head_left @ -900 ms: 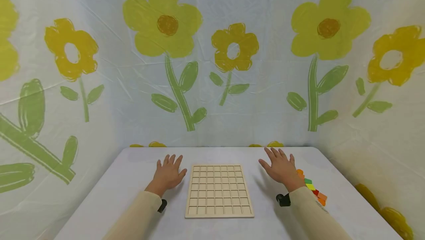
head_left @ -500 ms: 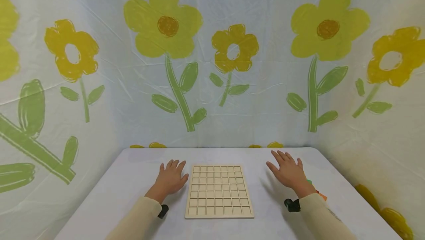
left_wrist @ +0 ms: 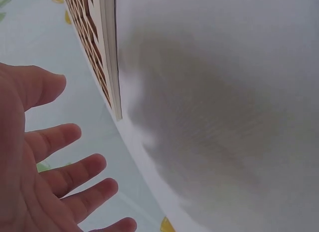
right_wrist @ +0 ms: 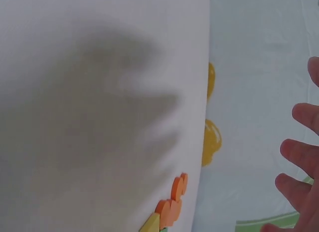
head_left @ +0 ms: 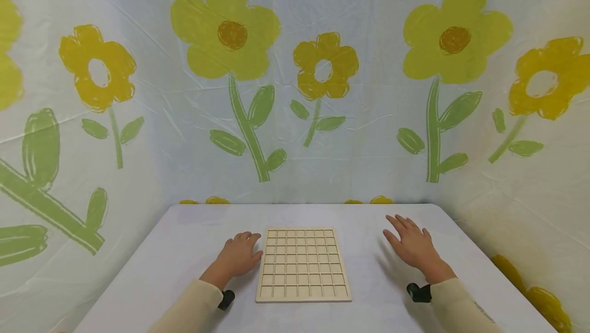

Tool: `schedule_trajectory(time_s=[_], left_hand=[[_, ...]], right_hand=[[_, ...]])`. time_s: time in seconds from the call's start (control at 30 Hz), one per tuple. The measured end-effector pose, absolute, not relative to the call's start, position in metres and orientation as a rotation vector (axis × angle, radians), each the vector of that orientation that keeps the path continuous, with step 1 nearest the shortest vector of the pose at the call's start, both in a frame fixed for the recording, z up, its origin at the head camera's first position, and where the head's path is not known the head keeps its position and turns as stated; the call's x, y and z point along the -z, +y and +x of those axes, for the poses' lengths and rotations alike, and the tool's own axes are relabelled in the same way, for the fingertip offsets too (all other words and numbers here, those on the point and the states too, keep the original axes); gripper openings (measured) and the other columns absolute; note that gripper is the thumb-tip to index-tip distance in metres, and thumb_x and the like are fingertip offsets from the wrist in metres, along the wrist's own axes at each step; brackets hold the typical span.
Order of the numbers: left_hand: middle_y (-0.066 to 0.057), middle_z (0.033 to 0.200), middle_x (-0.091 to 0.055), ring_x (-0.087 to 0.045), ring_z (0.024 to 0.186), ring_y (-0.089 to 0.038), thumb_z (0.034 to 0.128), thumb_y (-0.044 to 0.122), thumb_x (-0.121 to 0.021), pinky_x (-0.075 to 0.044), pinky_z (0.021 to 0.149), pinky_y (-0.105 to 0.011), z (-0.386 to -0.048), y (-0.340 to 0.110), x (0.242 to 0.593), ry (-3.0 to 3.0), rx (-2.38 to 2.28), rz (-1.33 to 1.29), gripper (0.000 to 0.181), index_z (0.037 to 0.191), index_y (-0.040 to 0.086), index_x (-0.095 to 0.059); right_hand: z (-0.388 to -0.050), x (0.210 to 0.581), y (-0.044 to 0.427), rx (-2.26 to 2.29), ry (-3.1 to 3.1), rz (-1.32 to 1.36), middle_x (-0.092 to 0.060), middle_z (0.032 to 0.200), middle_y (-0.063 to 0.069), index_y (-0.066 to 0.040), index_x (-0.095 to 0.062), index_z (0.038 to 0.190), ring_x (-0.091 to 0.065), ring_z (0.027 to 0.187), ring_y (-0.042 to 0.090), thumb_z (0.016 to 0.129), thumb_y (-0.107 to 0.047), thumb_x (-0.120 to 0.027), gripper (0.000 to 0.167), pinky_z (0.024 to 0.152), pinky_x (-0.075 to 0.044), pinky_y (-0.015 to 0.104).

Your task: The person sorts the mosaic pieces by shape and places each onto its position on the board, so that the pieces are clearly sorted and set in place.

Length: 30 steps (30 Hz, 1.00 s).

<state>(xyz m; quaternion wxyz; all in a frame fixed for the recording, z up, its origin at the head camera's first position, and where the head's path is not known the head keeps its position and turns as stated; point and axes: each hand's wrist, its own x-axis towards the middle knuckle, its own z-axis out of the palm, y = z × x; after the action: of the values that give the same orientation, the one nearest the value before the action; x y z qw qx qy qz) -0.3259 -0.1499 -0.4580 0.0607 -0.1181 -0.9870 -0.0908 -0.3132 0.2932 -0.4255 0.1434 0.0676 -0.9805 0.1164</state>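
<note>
A square wooden board with a grid of recessed cells lies flat on the white table. Just left of it, the left hand hovers with fingers spread, holding nothing; in the left wrist view that hand is beside the board's edge. Over the table to the board's right hangs the right hand, empty, its fingers extended. The right wrist view has its fingertips at the right border and, on the table, orange pieces with a yellow piece. In the head view the right hand and forearm hide these pieces.
The white table has its far edge against a hanging cloth printed with yellow flowers. More of this cloth closes in the left and right sides. Each wrist wears a black device, and shadows of the hands fall on the tabletop.
The right hand has moved right and nearer the body, now covering the coloured pieces in the head view. The left hand has come slightly nearer the body and the board. The board has stayed put.
</note>
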Motion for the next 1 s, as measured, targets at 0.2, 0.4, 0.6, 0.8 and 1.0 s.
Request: schedule_trajectory(time_s=[0.2, 0.4, 0.6, 0.8, 1.0], left_hand=[[-0.017, 0.134, -0.053, -0.048, 0.127, -0.036, 0.0928, 0.038, -0.059, -0.042, 0.100, -0.057, -0.323, -0.149, 0.460, -3.004, 0.285, -0.379, 0.052, 0.135, 0.010, -0.052], [-0.017, 0.134, -0.053, -0.049, 0.128, -0.036, 0.0921, 0.038, -0.060, -0.042, 0.101, -0.057, -0.320, -0.148, 0.462, -3.030, 0.317, -0.387, 0.052, 0.135, 0.010, -0.052], [-0.018, 0.135, -0.053, -0.048, 0.128, -0.037, 0.0911, 0.036, -0.062, -0.042, 0.100, -0.058, -0.319, -0.147, 0.462, -3.054, 0.369, -0.391, 0.051, 0.134, 0.010, -0.053], [-0.018, 0.137, -0.052, -0.047, 0.129, -0.037, 0.0912, 0.036, -0.061, -0.041, 0.101, -0.059, -0.319, -0.146, 0.465, -3.076, 0.402, -0.387, 0.051, 0.135, 0.011, -0.052], [-0.017, 0.134, -0.053, -0.048, 0.128, -0.037, 0.0911, 0.035, -0.062, -0.042, 0.099, -0.059, -0.317, -0.146, 0.468, -3.077, 0.384, -0.415, 0.049, 0.132, 0.010, -0.054]], right_hand=[[-0.307, 0.431, 0.306, -0.321, -2.801, 0.237, -0.042, 0.144, 0.029, -0.004, -0.046, 0.142, -0.040, 0.130, 0.051, 0.096, -0.042, -0.054, 0.060, 0.093, -0.037, 0.071], [-0.302, 0.434, 0.320, -0.309, -2.865, 0.198, -0.041, 0.144, 0.030, -0.004, -0.045, 0.142, -0.042, 0.128, 0.050, 0.092, -0.038, -0.061, 0.062, 0.089, -0.041, 0.071], [-0.297, 0.436, 0.331, -0.324, -2.929, 0.158, -0.048, 0.137, 0.029, -0.004, -0.049, 0.138, -0.046, 0.122, 0.051, 0.090, -0.031, -0.062, 0.057, 0.086, -0.041, 0.072], [-0.294, 0.436, 0.338, -0.326, -3.013, 0.109, -0.052, 0.129, 0.031, -0.001, -0.054, 0.132, -0.050, 0.114, 0.049, 0.087, -0.029, -0.063, 0.053, 0.086, -0.042, 0.069], [-0.289, 0.439, 0.346, -0.325, -3.071, 0.086, -0.056, 0.123, 0.028, -0.004, -0.060, 0.126, -0.053, 0.111, 0.047, 0.083, -0.023, -0.064, 0.047, 0.085, -0.044, 0.067]])
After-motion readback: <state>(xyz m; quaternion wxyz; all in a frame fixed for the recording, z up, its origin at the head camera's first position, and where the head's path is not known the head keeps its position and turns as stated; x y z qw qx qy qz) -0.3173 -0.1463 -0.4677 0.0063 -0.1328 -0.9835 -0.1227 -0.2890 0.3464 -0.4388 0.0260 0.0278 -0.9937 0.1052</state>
